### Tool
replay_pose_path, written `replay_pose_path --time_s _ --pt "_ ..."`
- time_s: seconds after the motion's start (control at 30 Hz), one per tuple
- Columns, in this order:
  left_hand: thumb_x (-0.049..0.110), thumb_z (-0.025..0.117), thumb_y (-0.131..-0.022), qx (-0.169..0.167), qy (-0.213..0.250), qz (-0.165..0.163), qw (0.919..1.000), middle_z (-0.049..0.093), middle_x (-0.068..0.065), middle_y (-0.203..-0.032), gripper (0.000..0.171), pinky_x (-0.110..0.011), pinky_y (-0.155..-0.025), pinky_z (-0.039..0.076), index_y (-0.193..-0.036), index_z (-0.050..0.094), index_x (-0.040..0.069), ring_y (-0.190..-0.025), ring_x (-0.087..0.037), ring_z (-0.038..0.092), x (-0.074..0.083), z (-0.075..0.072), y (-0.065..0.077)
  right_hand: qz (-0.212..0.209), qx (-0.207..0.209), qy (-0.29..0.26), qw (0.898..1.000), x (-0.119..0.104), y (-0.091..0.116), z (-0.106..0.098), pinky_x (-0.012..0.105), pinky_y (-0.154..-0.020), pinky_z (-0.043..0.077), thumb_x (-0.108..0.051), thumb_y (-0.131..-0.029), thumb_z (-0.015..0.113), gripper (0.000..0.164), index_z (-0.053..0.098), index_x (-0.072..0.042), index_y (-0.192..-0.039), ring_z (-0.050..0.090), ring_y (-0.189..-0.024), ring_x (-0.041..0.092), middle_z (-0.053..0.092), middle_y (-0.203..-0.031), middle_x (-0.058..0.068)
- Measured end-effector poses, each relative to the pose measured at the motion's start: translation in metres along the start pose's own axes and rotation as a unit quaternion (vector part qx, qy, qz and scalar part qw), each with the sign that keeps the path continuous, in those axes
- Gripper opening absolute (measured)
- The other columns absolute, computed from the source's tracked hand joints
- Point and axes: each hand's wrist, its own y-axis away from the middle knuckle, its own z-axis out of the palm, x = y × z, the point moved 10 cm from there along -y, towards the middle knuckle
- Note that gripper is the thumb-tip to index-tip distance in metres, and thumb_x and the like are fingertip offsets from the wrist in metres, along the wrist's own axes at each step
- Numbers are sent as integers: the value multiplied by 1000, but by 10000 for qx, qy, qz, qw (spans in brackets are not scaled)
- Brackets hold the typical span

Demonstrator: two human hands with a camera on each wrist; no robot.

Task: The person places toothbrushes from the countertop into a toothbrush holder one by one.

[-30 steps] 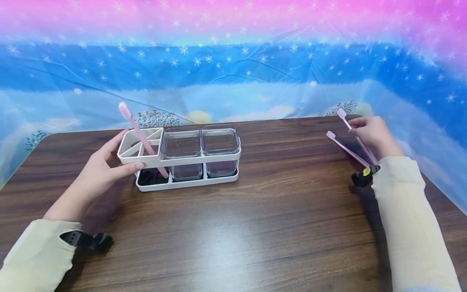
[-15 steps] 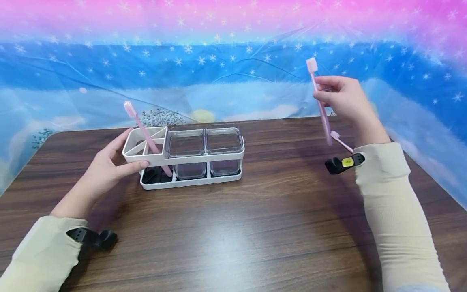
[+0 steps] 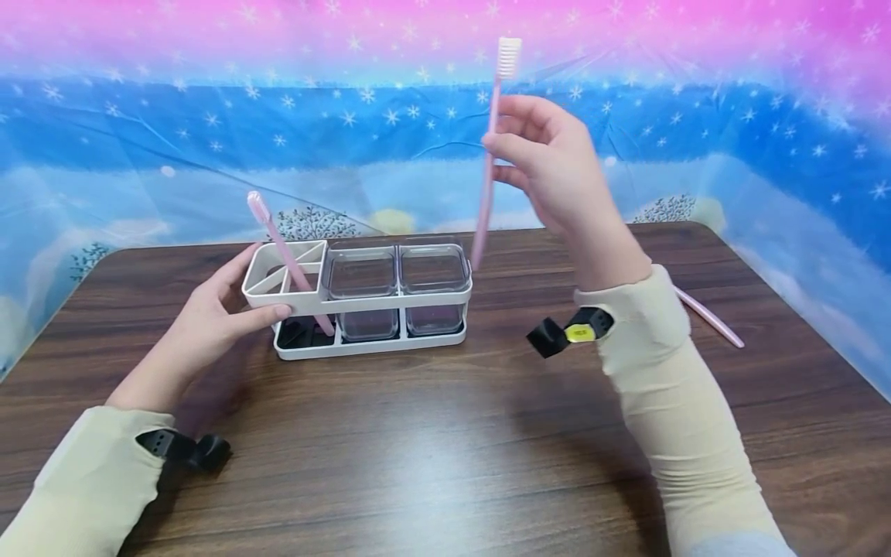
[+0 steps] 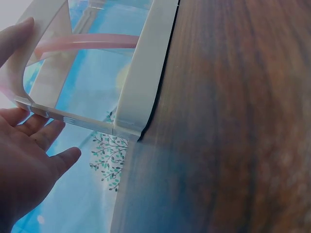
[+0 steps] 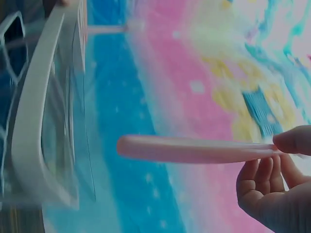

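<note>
A white toothbrush holder (image 3: 362, 350) stands on the table, with two clear cups (image 3: 362, 278) in its middle and right slots. One pink toothbrush (image 3: 285, 251) leans in its divided left compartment. My left hand (image 3: 202, 325) grips the holder's left end, thumb along the front and fingers behind. Up in the air, right of the holder, my right hand (image 3: 553, 158) pinches a second pink toothbrush (image 3: 485, 186) between thumb and fingers, bristles up. The right wrist view shows that toothbrush's handle (image 5: 189, 149) pointing toward the holder, apart from it.
Another pink toothbrush (image 3: 710, 316) lies on the right of the brown wooden table (image 3: 362, 449), partly hidden behind my right forearm. A snowflake-patterned cloth (image 3: 390, 116) hangs behind the table's back edge.
My right hand has lifted a toothbrush off the table and carried it left and upward toward the holder, the brush turning more upright. The left hand keeps its grip on the holder.
</note>
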Motion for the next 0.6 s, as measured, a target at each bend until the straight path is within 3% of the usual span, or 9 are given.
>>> replay_pose_path --time_s 0.17,0.3,0.6 --pt "13 67 -91 -12 33 48 10000 43 -4 -140 79 -10 -81 44 -155 21 25 -115 0 47 2 1 0 -54 -178 -443 9988 0 1 43 39 -88 52 11 -90 56 26 56 4 -115 56 -89 21 55 -94 9" --pt "12 67 -91 -16 62 130 9999 45 0 -136 78 -11 -81 44 -154 22 24 -112 0 49 3 2 0 -266 -367 -632 9970 4 1 73 37 -84 53 9 -91 56 22 55 5 -112 57 -86 20 57 -92 8" --pt "15 67 -91 -19 -42 10 10000 43 -5 -141 79 -12 -81 44 -155 21 26 -115 -2 47 2 0 0 -699 -366 -121 9968 21 0 107 32 -81 55 -2 -93 61 22 55 3 -113 62 -87 18 61 -93 8"
